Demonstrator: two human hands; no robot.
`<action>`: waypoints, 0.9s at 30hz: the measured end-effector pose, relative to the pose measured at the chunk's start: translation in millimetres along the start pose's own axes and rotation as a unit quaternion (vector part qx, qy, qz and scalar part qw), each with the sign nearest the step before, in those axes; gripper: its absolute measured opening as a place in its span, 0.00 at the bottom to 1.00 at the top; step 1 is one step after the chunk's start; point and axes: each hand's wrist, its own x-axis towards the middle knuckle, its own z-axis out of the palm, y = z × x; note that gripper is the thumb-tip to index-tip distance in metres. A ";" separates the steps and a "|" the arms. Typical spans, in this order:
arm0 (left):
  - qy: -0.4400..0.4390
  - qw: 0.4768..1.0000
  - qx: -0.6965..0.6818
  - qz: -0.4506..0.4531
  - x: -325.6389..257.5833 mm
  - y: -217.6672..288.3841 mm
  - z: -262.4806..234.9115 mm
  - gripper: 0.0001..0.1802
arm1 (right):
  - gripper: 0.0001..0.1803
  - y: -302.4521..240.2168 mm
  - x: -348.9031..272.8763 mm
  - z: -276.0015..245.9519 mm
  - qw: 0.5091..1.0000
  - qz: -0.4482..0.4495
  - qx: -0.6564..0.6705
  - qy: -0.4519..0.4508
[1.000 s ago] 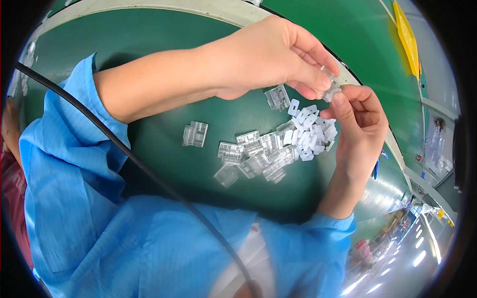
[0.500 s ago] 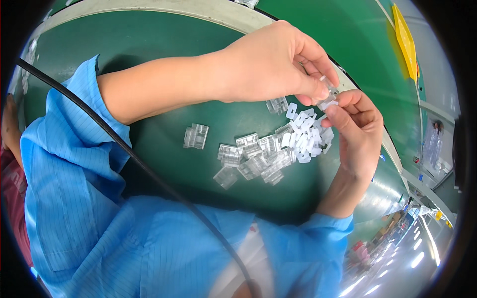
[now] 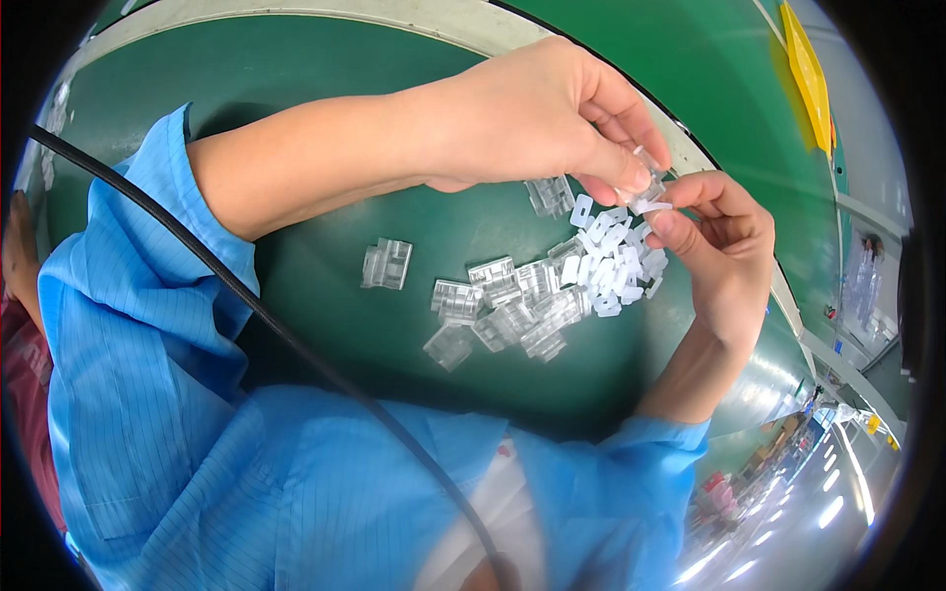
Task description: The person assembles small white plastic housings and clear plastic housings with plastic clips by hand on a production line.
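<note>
My left hand (image 3: 552, 108) pinches a clear plastic housing (image 3: 652, 182) between thumb and fingers, above the far right of the green work surface. My right hand (image 3: 727, 241) has thumb and forefinger closed on a small white plastic tab (image 3: 651, 207) at the housing's lower end. The tab touches the housing; whether it sits inside cannot be made out. Beneath the hands lies a heap of similar white tabs (image 3: 613, 258). Several clear plastic housings (image 3: 514, 317) are scattered beside it, and a single clear housing (image 3: 386, 264) lies apart to the left.
The green work surface (image 3: 325, 325) has a pale raised edge (image 3: 296, 22) along its far side. A black cable (image 3: 246, 291) crosses in front of my left sleeve. At the upper right hangs a yellow tray-like object (image 3: 806, 74). Another person's arm (image 3: 25, 256) shows at the far left.
My right hand has shifted slightly to the right, its fingers drawn a little away from the left hand's. My left hand stays nearly in place, still pinching the housing.
</note>
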 end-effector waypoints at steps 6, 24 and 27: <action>-0.011 0.999 0.051 0.009 -1.9 -0.5 -1.5 0.12 | 0.08 -5.0 5.9 -7.0 0.995 0.045 -0.034 -0.077; -0.041 0.996 -0.009 -0.074 0.6 10.9 -4.3 0.15 | 0.07 -1.5 4.5 -0.8 0.996 -0.030 -0.060 -0.052; -0.014 0.999 0.007 -0.040 -0.5 2.6 -1.2 0.14 | 0.07 -3.5 3.0 -0.1 0.997 -0.040 -0.051 -0.032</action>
